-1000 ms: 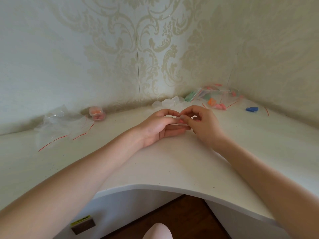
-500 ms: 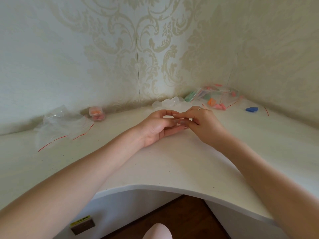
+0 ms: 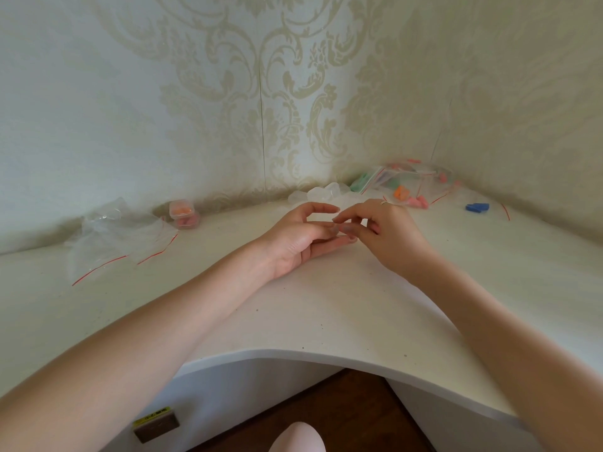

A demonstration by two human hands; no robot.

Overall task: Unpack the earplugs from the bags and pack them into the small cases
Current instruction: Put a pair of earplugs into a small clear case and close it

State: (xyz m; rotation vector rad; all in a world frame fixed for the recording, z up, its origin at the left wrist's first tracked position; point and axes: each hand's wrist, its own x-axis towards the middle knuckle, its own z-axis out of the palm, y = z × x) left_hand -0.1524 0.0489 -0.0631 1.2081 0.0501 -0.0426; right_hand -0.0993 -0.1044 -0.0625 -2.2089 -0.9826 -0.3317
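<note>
Hands meet over the middle of the desk (image 3: pixel 326 314), fingertips touching. The left hand (image 3: pixel 300 238) lies palm up with its fingers curled, thumb and forefinger arched toward the right hand (image 3: pixel 385 233), whose fingers bend down into the left palm. Something small and clear seems to sit between the fingertips, but whether it is a bag or a case, and which hand grips it, I cannot tell. A ring (image 3: pixel 385 201) shows on one right finger.

Just behind the hands, at the back edge of the desk, a cluster of empty clear cases (image 3: pixel 321 192) sits against the wall. Farther right, in the back corner, lies a heap of clear bags (image 3: pixel 414 179) with red zip strips, holding orange, pink and green earplugs. A pair of blue earplugs (image 3: pixel 477 207) lies loose near the right back edge, well apart from the heap.

Toward the left back edge, two filled cases (image 3: pixel 183 214) are stacked, orange earplugs in the upper and pink in the lower. Beside them, farther left, empty bags (image 3: pixel 120 236) lie crumpled and flat.
</note>
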